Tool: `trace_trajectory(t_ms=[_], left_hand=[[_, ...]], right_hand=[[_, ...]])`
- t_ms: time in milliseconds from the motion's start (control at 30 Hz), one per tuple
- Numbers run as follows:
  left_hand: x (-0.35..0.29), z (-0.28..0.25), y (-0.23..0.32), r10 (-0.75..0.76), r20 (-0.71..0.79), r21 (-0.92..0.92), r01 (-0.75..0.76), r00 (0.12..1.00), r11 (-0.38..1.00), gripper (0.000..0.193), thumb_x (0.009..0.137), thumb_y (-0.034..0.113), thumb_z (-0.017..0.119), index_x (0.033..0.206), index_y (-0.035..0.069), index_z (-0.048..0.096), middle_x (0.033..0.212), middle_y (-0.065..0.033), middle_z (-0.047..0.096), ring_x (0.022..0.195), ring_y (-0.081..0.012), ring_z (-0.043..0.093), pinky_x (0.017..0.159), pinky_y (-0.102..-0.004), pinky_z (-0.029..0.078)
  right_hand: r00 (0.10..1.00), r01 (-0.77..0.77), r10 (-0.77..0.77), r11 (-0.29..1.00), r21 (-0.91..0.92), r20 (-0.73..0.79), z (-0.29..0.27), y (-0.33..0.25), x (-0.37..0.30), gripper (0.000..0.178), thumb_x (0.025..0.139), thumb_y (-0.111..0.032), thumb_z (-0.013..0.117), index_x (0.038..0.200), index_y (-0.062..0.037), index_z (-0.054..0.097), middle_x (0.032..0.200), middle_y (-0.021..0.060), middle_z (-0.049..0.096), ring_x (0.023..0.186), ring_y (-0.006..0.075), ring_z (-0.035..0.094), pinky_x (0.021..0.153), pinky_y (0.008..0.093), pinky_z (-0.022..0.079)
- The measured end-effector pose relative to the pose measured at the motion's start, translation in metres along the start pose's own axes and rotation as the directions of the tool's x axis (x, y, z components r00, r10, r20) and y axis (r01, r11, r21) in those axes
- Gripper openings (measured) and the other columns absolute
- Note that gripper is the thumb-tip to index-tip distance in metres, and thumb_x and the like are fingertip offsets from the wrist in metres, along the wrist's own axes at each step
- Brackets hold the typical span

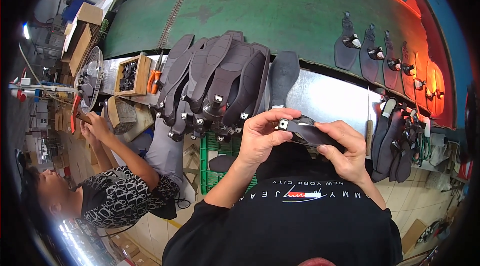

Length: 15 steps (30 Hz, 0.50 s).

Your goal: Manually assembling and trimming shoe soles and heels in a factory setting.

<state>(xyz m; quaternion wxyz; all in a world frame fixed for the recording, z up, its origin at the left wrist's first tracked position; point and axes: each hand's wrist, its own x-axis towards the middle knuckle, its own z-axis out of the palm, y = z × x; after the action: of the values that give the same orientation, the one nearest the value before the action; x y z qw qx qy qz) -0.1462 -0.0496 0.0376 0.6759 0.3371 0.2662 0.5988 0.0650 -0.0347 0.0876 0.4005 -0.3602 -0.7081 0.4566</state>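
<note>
Green conveyor belt [270,6] behind a metal bench [330,96]; one dark sole piece [312,135] held before a black shirt [300,226], near the bench.
Left hand [262,137] and right hand [348,148] each pinch an end, fingers curled against thumb; a loosened pinch could drop it, hard bending might crease it; around: one lone sole [284,76], a heap [225,66] too overlapped to count, at least six belt soles [345,53], one orange-handled tool [154,82], one co-worker [125,188].

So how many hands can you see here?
4: the left hand and right hand, both on a dark shoe sole, and a co-worker's two hands at the picture's far left, one partly hidden by the other.
</note>
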Motion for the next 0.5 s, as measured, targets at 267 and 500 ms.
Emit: trace_trajectory(t_ms=[267, 500], left_hand=[[-0.0007, -0.0008, 0.0034, 0.158, 0.062, 0.259, -0.169, 0.985, 0.951, 0.034, 0.074, -0.008, 0.066, 0.108, -0.003, 0.065, 0.114, -0.019, 0.06, 0.101, -0.0197, 0.059, 0.076, -0.0247, 0.052], [-0.0034, -0.0045, 0.0027, 0.133, 0.157, 0.318, -0.178, 0.979, 0.931, 0.039, 0.073, -0.009, 0.064, 0.111, -0.003, 0.063, 0.121, -0.0239, 0.056, 0.104, -0.0233, 0.059, 0.086, -0.0274, 0.048]], right_hand=[[1.0, 0.007, -0.006, 0.991, -0.135, 0.014, 0.0013, -0.0041, 0.0027, 0.042, 0.069, 0.003, 0.067, 0.111, -0.0018, 0.064, 0.079, 0.0099, 0.059, 0.065, 0.0181, 0.056, 0.059, 0.0291, 0.044], [0.986, 0.168, -0.152, 0.926, -0.338, 0.072, -0.002, -0.0095, 0.0078, 0.043, 0.065, -0.001, 0.07, 0.107, -0.0048, 0.065, 0.074, 0.0085, 0.057, 0.061, 0.022, 0.055, 0.055, 0.0313, 0.043]])
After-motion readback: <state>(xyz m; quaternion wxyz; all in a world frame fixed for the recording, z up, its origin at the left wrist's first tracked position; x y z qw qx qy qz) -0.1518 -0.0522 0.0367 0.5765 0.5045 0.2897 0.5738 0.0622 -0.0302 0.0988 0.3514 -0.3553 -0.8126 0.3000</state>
